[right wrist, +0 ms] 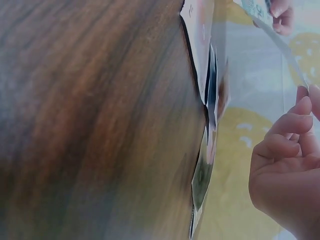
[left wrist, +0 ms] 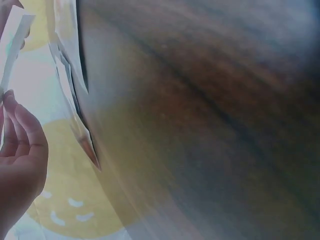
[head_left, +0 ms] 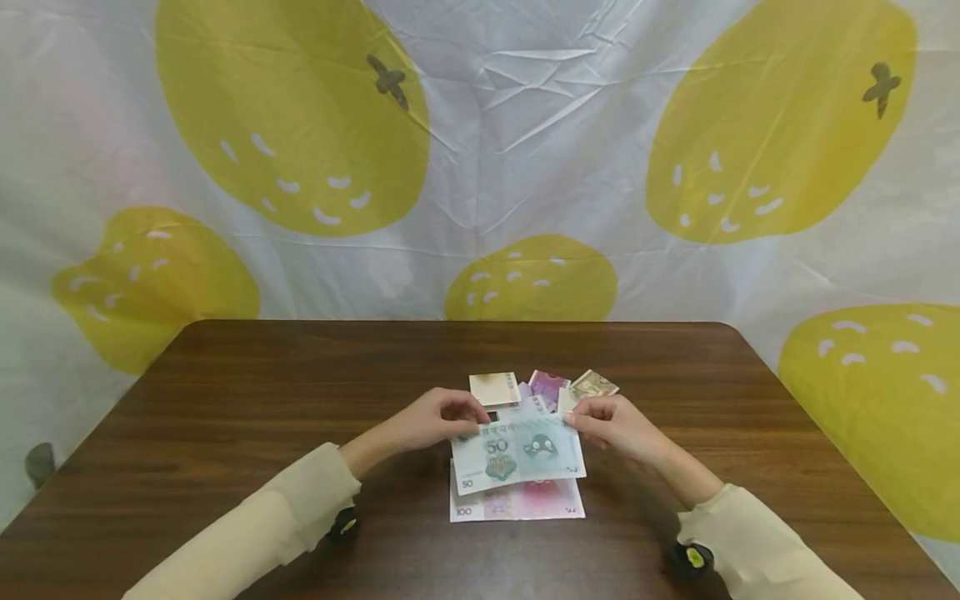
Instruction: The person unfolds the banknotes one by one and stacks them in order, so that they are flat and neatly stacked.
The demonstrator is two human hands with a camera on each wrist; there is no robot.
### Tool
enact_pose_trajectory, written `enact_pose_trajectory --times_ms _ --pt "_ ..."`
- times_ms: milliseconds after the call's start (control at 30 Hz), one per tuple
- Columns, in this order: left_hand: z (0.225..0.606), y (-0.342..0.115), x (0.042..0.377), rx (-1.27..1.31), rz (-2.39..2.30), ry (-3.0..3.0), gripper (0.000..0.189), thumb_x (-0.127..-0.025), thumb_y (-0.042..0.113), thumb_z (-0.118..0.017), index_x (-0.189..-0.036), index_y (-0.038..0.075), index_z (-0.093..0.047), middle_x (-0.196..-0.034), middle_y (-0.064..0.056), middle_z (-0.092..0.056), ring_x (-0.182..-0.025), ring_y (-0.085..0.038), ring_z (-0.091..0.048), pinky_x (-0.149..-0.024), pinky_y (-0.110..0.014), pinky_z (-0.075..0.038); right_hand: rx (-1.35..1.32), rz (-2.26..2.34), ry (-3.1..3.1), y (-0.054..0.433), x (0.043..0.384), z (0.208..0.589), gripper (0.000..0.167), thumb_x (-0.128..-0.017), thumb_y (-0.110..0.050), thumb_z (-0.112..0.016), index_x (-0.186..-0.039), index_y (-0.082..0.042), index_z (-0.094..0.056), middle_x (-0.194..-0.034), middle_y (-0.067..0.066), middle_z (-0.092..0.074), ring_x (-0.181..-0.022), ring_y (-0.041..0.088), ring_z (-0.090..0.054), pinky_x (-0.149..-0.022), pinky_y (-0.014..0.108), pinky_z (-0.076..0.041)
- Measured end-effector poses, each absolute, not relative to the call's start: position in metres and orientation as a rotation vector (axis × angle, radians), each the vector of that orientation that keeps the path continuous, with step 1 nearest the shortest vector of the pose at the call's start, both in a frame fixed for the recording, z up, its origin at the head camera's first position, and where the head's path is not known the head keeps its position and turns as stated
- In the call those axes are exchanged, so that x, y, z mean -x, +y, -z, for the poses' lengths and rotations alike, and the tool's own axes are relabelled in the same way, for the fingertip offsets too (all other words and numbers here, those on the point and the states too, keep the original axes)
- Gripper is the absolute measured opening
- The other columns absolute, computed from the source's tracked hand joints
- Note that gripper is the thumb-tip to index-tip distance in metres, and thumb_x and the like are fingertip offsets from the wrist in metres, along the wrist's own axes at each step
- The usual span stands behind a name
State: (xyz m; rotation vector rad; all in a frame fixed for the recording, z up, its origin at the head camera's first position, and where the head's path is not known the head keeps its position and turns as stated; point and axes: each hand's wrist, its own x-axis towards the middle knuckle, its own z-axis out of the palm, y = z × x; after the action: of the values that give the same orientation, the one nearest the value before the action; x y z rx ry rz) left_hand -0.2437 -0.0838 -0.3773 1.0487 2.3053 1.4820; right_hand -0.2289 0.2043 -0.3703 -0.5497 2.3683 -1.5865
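Note:
Between my two hands is a pale green banknote marked 50, raised off the table in the wrist views. My left hand pinches its upper left corner; in the left wrist view, that hand shows curled fingers at the note's edge. The upper right corner is pinched by thumb and fingers of my right hand, seen also as a hand in the right wrist view. A pink 100 banknote lies below, partly covered by the green one in the head view.
Behind the held note lie a cream-coloured note, a purple note and a brownish note, overlapping other paper. All rest on a dark wooden table. A white cloth with yellow fruit prints hangs beyond the far edge.

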Motion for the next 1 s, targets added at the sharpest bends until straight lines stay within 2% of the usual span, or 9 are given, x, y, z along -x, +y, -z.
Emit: enact_pose_trajectory --times_ms 167,400,600,767,1000 --pt "0.379 -0.088 0.240 -1.043 -1.450 2.307 0.012 -0.081 -0.001 -0.059 -0.093 -0.001 -0.063 -0.085 -0.007 -0.062 -0.071 -0.011 -0.050 -0.061 -0.022 -0.041 0.548 1.556 2.311 0.208 0.228 0.373 0.022 -0.087 -0.018 -0.056 -0.080 0.003 -0.057 -0.054 -0.001 -0.041 -0.047 0.008 -0.037 -0.045 0.021 -0.029" --pt "0.385 -0.090 0.240 -1.010 -1.396 2.256 0.011 -0.082 0.005 -0.060 -0.091 0.000 -0.064 -0.071 0.001 -0.056 -0.056 -0.009 -0.046 -0.049 -0.024 -0.040 0.559 1.494 2.213 0.212 0.225 0.379 0.021 -0.089 -0.016 -0.052 -0.080 0.003 -0.055 -0.058 -0.001 -0.045 -0.046 0.007 -0.037 -0.042 0.019 -0.027" --pt "0.387 -0.092 0.239 -0.981 -1.298 2.208 0.014 -0.081 0.001 -0.059 -0.094 0.000 -0.064 -0.064 0.002 -0.050 -0.054 -0.009 -0.045 -0.049 -0.022 -0.039 0.559 1.417 2.190 0.214 0.223 0.384 0.023 -0.089 -0.015 -0.050 -0.083 0.007 -0.054 -0.060 0.000 -0.046 -0.045 0.006 -0.036 -0.040 0.018 -0.025" --pt "0.388 -0.093 0.237 -0.957 -1.224 2.215 0.013 -0.081 0.003 -0.060 -0.094 0.002 -0.064 -0.060 0.002 -0.049 -0.051 -0.009 -0.044 -0.048 -0.022 -0.038 0.546 1.366 2.191 0.215 0.222 0.388 0.022 -0.088 -0.014 -0.052 -0.084 0.007 -0.056 -0.060 0.000 -0.047 -0.043 0.005 -0.035 -0.039 0.017 -0.025" --pt "0.391 -0.090 0.234 -0.901 -1.194 2.331 0.006 -0.078 0.004 -0.063 -0.084 0.003 -0.062 -0.057 0.003 -0.052 -0.047 -0.007 -0.044 -0.045 -0.020 -0.037 0.524 1.267 2.288 0.214 0.221 0.390 0.020 -0.086 -0.017 -0.056 -0.078 0.002 -0.060 -0.059 0.001 -0.047 -0.043 0.007 -0.035 -0.040 0.019 -0.028"
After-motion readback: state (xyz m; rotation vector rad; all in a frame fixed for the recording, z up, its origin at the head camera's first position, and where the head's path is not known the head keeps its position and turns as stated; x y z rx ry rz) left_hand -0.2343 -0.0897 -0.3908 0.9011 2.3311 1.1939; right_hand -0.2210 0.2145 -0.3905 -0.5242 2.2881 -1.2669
